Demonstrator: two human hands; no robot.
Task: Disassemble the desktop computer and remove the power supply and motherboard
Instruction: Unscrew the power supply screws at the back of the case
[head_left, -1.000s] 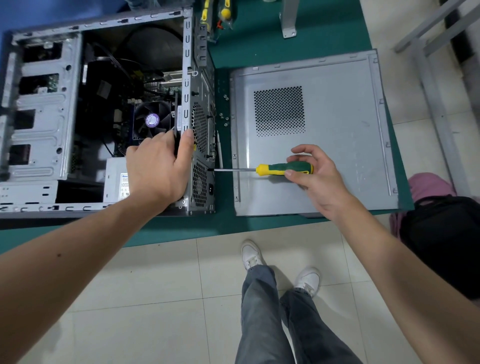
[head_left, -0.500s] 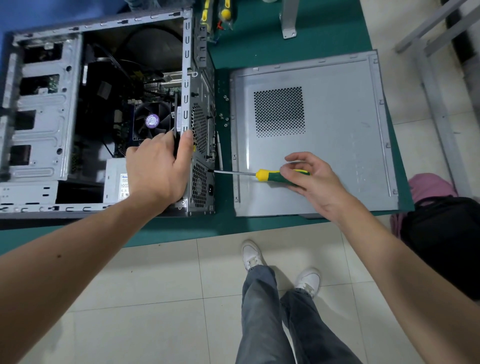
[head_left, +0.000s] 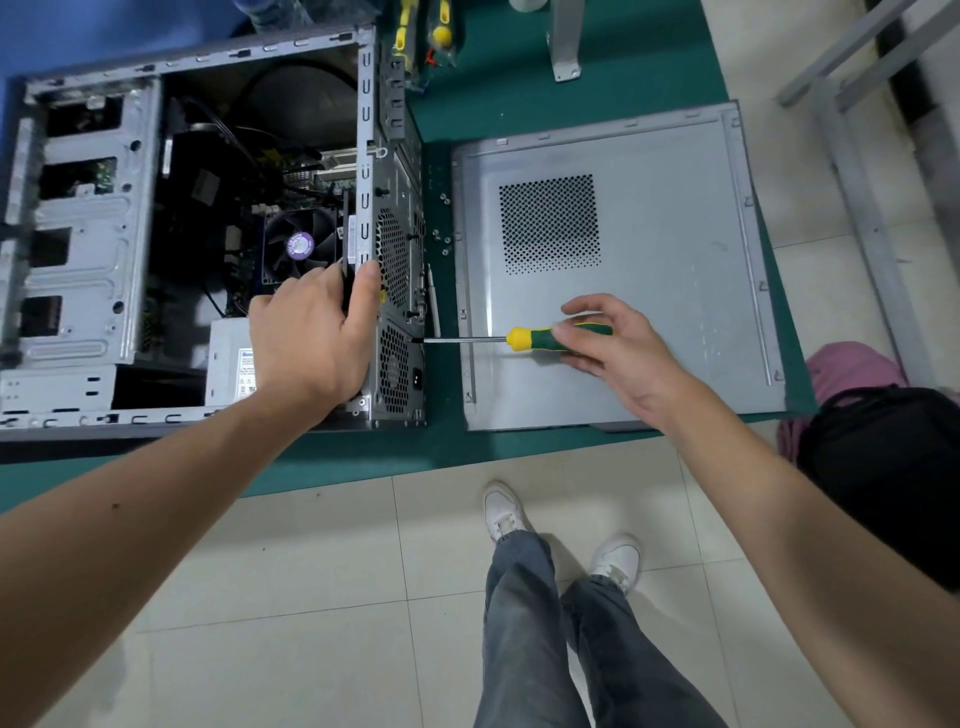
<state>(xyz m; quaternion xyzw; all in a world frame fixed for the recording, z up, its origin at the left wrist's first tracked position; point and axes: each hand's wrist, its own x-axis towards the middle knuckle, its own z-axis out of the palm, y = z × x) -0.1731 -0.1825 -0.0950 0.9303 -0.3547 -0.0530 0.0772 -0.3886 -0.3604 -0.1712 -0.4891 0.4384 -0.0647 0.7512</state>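
While right hand (head_left: 618, 353) grips green-and-yellow screwdriver (head_left: 550, 339), tip at back of open grey metal computer case (head_left: 78, 249), left hand (head_left: 311, 332) holds case edge. Grey box power supply (head_left: 228, 369) sits inside, near corner. Tip may slip, scratch metal; tiny screw may drop, roll away.

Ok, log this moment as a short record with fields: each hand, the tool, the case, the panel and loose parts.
left hand: grips rear edge of case
right hand: holds screwdriver by its handle
screwdriver tip: at rear of case, beside power supply
case: open, on its side, fan visible
side panel: off, flat on mat, right of case
screws: loose on mat between case and panel
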